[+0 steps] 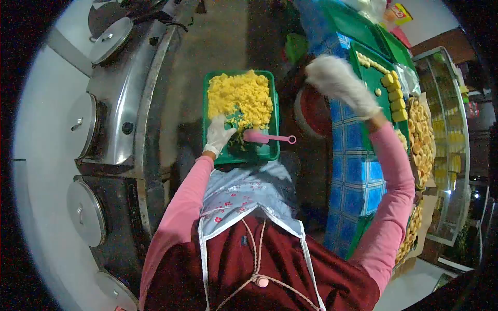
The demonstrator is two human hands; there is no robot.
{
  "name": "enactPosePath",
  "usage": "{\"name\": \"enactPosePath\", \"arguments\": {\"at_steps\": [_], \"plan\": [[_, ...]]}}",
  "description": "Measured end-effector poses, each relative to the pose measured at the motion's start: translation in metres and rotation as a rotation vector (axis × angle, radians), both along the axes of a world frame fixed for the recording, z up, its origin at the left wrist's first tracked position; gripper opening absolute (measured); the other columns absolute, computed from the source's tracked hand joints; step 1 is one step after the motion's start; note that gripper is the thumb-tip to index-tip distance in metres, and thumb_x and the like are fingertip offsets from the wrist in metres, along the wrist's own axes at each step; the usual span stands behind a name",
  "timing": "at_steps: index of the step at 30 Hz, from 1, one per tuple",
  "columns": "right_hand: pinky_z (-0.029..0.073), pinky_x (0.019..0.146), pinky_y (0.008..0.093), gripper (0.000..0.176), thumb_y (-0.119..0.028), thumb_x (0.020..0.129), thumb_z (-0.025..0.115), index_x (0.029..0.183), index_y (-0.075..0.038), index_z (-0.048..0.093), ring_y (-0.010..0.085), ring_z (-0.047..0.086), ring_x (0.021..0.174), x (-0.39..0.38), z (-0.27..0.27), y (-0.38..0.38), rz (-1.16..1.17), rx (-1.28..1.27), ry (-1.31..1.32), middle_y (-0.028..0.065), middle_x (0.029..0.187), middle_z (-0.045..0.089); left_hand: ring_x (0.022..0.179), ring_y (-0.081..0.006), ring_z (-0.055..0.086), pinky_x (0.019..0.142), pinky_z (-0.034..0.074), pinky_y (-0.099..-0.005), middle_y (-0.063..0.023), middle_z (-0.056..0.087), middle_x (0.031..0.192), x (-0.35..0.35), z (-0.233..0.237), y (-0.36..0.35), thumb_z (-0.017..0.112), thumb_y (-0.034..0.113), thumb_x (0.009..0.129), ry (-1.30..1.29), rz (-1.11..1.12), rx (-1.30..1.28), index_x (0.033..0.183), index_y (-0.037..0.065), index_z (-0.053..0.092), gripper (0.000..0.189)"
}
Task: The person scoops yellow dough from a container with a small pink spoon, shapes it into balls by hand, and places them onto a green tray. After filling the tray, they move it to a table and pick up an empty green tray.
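In front of me a green tray [276, 109] holds a heap of crumbly yellow mash [241, 93]. My left hand [219, 136], in a white glove, is at the heap's near left edge, its thumb apart from the fingers; the fingertips are blurred against the mash. A pink scoop [257, 136] lies at the near side of the tray, handle pointing right. Raised at the right, my gloved right hand [337, 80] has its fingers curled in; what they hold, if anything, is hidden. Beside it, another green tray [367, 83] carries yellow blocks [397, 96] and small pale pieces [371, 63].
A blue tiled-pattern surface [353, 171] runs along the right. Beyond it lie many small round baked pieces [420, 140] and a glass display case [448, 145]. On the left stand metal burners [122, 103] with lidded pots [83, 124]. A reddish round container [314, 111] sits low between.
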State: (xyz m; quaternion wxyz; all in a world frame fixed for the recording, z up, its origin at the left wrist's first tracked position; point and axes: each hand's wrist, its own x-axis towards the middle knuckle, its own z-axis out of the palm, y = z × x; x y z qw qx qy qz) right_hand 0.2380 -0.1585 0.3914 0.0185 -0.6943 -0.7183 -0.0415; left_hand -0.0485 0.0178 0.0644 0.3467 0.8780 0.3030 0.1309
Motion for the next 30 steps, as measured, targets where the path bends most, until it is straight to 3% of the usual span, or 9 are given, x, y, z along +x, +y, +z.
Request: {"name": "enactPosePath", "arguments": {"at_steps": [4,5,6,8,11,14,22,25,30], "plan": [[0.054,0.056,0.0449,0.01,-0.01,0.077,0.06,0.073,-0.005,0.068,0.0368,0.067,0.068,-0.081,-0.097,0.054,0.197,-0.329,-0.048,0.014,0.073,0.067,0.098,-0.0402,0.06,0.082,0.05,-0.0451,-0.0205,0.061,0.103,-0.005,0.009,-0.002,0.08,0.046,0.075,-0.072,-0.004,0.067,0.107,0.005,0.061,0.056],[0.054,0.061,0.0462,0.01,-0.013,0.078,0.061,0.079,-0.006,0.069,0.0368,0.067,0.072,-0.104,-0.11,0.065,0.119,-0.455,0.022,0.0154,0.076,0.067,0.098,-0.0401,0.06,0.083,0.05,-0.0448,-0.0207,0.061,0.103,-0.007,0.009,-0.002,0.08,0.044,0.076,-0.082,-0.003,0.049,0.109,0.005,0.061,0.054],[0.054,0.065,0.0483,0.018,-0.018,0.076,0.064,0.089,-0.007,0.07,0.0378,0.067,0.076,-0.104,-0.136,0.057,0.275,-0.159,0.289,0.0177,0.078,0.067,0.098,-0.04,0.06,0.084,0.05,-0.0446,-0.0208,0.061,0.104,-0.009,0.009,-0.002,0.079,0.042,0.078,-0.091,-0.003,0.028,0.111,0.005,0.061,0.053],[0.051,0.078,0.0454,0.037,-0.022,0.072,0.071,0.103,-0.003,0.067,0.0369,0.066,0.094,-0.144,-0.163,0.083,-0.039,-0.536,0.262,0.0185,0.093,0.068,0.102,-0.0413,0.059,0.088,0.049,-0.0449,-0.0225,0.06,0.109,-0.006,0.012,0.001,0.078,0.035,0.077,-0.098,0.017,-0.024,0.117,0.004,0.059,0.054],[0.053,0.076,0.0462,0.039,-0.025,0.069,0.074,0.102,-0.005,0.069,0.0393,0.067,0.089,-0.18,-0.214,0.08,-0.039,-0.053,0.849,0.0203,0.089,0.069,0.114,-0.0456,0.054,0.095,0.046,-0.0464,-0.027,0.054,0.124,-0.011,0.016,-0.003,0.075,0.021,0.073,-0.058,0.091,-0.131,0.131,0.002,0.053,0.065],[0.052,0.076,0.0469,0.029,-0.018,0.073,0.068,0.1,-0.006,0.069,0.0395,0.067,0.089,-0.195,-0.267,0.071,-0.359,-0.098,0.89,0.0203,0.088,0.068,0.118,-0.0445,0.05,0.099,0.043,-0.0464,-0.0279,0.05,0.126,-0.023,0.034,-0.003,0.07,0.017,0.069,-0.109,0.075,-0.143,0.139,0.001,0.046,0.076],[0.037,0.065,0.0444,0.011,-0.012,0.08,0.059,0.09,-0.011,0.063,0.0285,0.06,0.076,-0.187,-0.252,0.008,-0.545,0.119,-0.143,0.0099,0.083,0.066,0.11,-0.041,0.051,0.095,0.043,-0.0472,-0.0216,0.056,0.116,-0.005,0.019,0.011,0.078,0.03,0.07,-0.167,-0.024,0.356,0.123,0.004,0.057,0.062],[0.04,0.065,0.0439,0.011,-0.016,0.081,0.06,0.092,-0.017,0.064,0.025,0.065,0.079,-0.183,-0.248,0.002,-0.608,-0.133,-0.146,0.0032,0.075,0.066,0.106,-0.04,0.051,0.091,0.044,-0.0499,-0.0189,0.057,0.113,0.002,-0.015,0.015,0.076,0.032,0.07,-0.136,-0.324,0.444,0.116,0.008,0.062,0.053],[0.042,0.055,0.0406,0.005,-0.018,0.08,0.062,0.08,-0.014,0.065,0.0253,0.066,0.063,-0.18,-0.27,-0.005,-0.755,0.128,0.041,0.0059,0.065,0.064,0.107,-0.0401,0.052,0.09,0.045,-0.049,-0.0204,0.054,0.108,0.002,0.001,-0.011,0.081,0.026,0.066,-0.026,-0.267,0.172,0.116,0.005,0.061,0.057]]}}
